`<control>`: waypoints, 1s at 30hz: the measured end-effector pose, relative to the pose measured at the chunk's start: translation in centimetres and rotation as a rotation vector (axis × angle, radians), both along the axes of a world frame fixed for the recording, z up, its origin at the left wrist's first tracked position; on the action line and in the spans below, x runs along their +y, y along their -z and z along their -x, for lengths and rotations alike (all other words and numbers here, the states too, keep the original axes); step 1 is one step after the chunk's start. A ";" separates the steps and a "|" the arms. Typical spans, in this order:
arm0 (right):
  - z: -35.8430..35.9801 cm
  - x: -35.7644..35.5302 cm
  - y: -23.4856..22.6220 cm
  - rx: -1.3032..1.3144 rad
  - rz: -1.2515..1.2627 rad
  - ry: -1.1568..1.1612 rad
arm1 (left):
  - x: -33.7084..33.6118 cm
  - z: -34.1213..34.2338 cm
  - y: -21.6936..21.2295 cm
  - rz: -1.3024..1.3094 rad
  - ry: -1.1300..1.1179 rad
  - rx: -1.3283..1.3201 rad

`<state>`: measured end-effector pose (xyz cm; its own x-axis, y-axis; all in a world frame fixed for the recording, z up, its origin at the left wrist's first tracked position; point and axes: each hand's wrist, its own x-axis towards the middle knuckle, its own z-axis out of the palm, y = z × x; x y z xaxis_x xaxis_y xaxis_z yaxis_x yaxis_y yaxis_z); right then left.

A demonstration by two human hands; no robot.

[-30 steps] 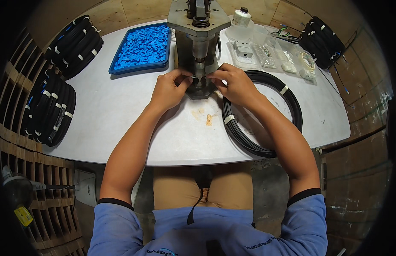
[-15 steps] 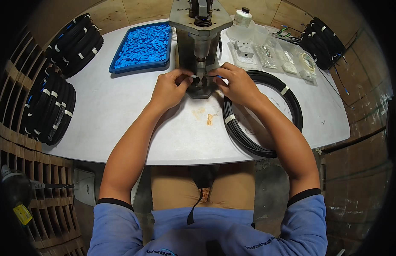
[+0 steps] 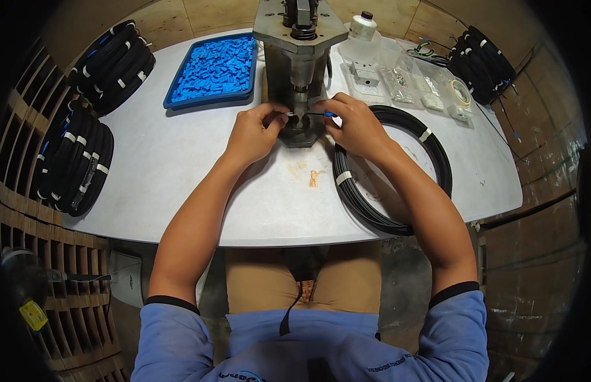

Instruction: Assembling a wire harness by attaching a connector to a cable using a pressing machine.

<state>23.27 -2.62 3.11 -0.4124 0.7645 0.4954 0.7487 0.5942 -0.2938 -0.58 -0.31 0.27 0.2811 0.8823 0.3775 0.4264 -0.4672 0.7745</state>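
A metal bench press (image 3: pixel 300 70) stands at the far middle of the table, its ram lowered close to the base. To the left of the ram, my left hand (image 3: pixel 256 130) is closed in a pinch on a small pale piece at the tooling; its exact kind I cannot make out. On the other side, my right hand (image 3: pixel 353 124) pinches a thin black cable (image 3: pixel 316 114) with a blue connector (image 3: pixel 329 114) at the fingertips. The cable runs across into the press tooling. Below my right hand lies a coil of black cable (image 3: pixel 440 156), tied with white bands.
A dark blue tray (image 3: pixel 209 100) full of small blue plastic pieces sits left of the press. Stacked black cable coils (image 3: pixel 85 159) line the left edge; more coils (image 3: pixel 480 63) stand far right. Bags of small parts (image 3: pixel 397 86) and a white bottle (image 3: pixel 363 27) are behind the right hand.
Both hands keep their pinch beside the press with hardly any movement. The blue connector at my right fingertips shows slightly more clearly.
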 end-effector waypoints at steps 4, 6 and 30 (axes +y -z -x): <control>0.0 0.0 0.0 0.011 0.007 0.004 | 0.0 0.0 0.0 0.002 0.000 0.000; 0.0 0.0 0.1 0.012 0.006 0.003 | -0.1 0.0 0.0 -0.004 0.003 -0.004; -0.1 0.0 0.1 0.002 0.024 -0.015 | 0.2 -0.1 0.5 -0.024 -0.009 -0.040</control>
